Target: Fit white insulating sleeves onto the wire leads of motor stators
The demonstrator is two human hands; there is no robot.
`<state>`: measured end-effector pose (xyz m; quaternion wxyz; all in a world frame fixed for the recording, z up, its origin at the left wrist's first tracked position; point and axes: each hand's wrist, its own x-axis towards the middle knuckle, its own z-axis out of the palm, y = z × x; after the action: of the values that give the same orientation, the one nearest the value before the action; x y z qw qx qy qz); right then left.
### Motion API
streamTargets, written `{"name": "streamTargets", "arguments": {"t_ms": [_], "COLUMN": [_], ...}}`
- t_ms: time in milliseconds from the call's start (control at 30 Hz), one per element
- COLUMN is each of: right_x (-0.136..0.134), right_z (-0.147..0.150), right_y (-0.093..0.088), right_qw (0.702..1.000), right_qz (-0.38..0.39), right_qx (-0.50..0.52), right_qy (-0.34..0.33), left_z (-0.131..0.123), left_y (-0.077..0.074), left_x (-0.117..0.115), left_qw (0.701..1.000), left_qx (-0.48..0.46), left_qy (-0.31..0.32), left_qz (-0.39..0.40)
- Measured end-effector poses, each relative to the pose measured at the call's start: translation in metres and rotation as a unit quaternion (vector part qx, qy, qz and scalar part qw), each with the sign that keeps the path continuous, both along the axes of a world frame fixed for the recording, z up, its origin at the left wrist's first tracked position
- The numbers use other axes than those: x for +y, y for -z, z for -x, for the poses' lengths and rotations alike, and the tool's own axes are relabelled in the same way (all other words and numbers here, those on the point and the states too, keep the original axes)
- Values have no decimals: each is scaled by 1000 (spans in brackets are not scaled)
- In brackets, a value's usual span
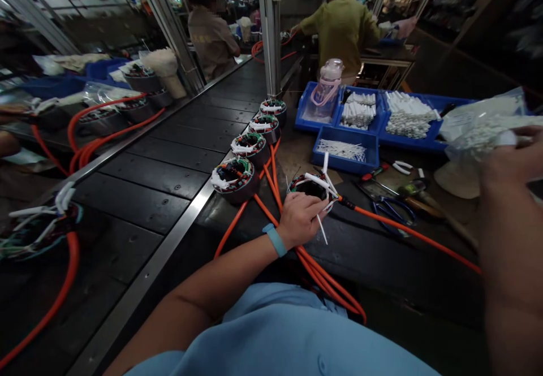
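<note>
1. Two hands in view, both mine. My left hand (300,217) rests knuckles-up on the near rim of the round wound motor stator with white sleeved leads (311,186), fingers curled and pressed onto it; a thin white sleeve sticks out below the fingers.
2. That stator sits on the dark workbench (382,263), just right of the steel edge rail of the black slatted conveyor (169,155), directly beyond my left fingertips and touching them.
3. Its orange cable (407,232) runs from the stator's right side toward the bench's right edge; that is its long axis.
4. My right hand (515,164) is well apart, raised at the bench's right side, fingers pinching a clear plastic bag of white sleeves (479,130).
5. Left hand is plainly nearer.
6. Four like stators (235,178) line the conveyor-side bench edge.
</note>
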<state>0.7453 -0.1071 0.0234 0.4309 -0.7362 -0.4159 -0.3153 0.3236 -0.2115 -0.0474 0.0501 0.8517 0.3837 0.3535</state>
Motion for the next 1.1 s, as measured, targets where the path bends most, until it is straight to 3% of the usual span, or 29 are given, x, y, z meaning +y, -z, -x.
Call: {"name": "streamTargets", "arguments": {"t_ms": [67,133,200,267,367,433,600,833,1000,1100], "right_x": [-28,-69,-118,-166,-217,-232,-234,-233,-192,-155], "right_z": [37,84,135,177,214,222,217,212,229,244], "right_y": [-1,5,18,36,67,85,112,113,100,91], "right_qw": [988,947,896,815,729,713,735,737,738,733], "right_qz": [-62,-58,3,102,91,71,78,82,147,174], "right_qx": [32,75,153,206,283,318,343,327,280,321], "right_qy": [-137,-308,-417,-532,-617,-621,-580,-586,-596,-574], "left_z": [0,0,3,7,16,21,25,27,15,5], "left_y": [1,1,0,-2,-8,-12,-20,-27,-34,-33], "left_x": [0,0,-1,-2,-3,-2,0,4,5,6], "left_qw": [1000,1000,999,996,988,988,996,1000,992,995], "left_qx": [-3,-13,-37,-84,-150,-150,-57,0,111,80], "left_qy": [1,7,17,26,32,45,66,26,-21,-32], "left_qz": [2,3,4,3,7,19,15,2,57,44]}}
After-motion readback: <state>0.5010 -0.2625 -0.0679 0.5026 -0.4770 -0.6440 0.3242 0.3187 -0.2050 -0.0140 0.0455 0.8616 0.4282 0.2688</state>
